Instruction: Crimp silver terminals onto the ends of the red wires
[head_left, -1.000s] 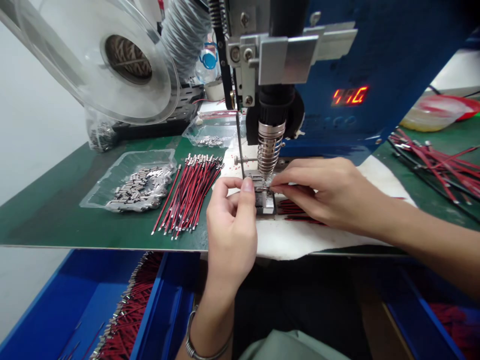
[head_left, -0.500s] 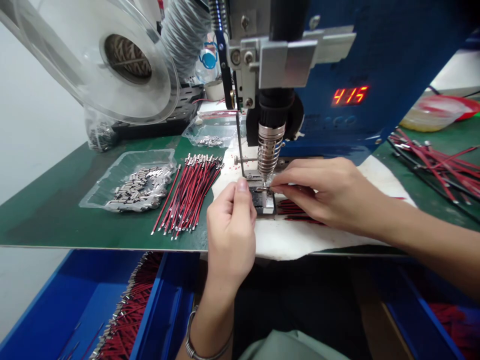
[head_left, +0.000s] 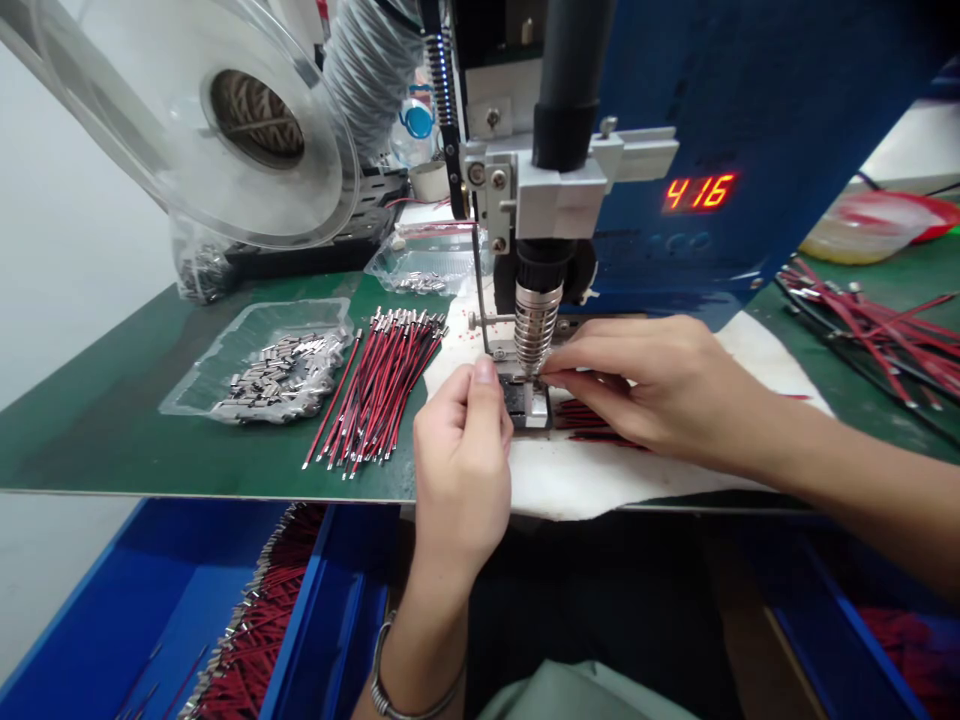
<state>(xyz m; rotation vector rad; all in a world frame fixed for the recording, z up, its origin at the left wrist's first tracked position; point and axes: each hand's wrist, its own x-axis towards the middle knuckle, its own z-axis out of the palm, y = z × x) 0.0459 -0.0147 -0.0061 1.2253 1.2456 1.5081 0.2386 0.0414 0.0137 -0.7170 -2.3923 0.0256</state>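
At the middle of the bench my left hand (head_left: 466, 450) is closed, thumb pressed on the curled fingers, beside the left edge of a small black and silver fixture (head_left: 534, 405). Across from it my right hand (head_left: 649, 385) pinches thumb and fingertips together at the fixture's right side. Whatever either hand holds is too small or hidden to make out. Between the fingertips stands the soldering machine's spring-wrapped iron (head_left: 537, 315), its lower end down at the fixture. Red and black wires (head_left: 589, 418) lie under my right hand.
Left of the hands lie a bundle of red-black wires (head_left: 386, 385) and a clear tray (head_left: 176, 400) of small metal parts. The blue machine body (head_left: 637, 270) rises behind. A blue bin (head_left: 90, 640) sits below the bench edge. More wires (head_left: 877, 330) lie at the right.
The machine's head and iron have come down toward the fixture. Its red display has gone from 415 to 416. Both hands stay nearly where they were.
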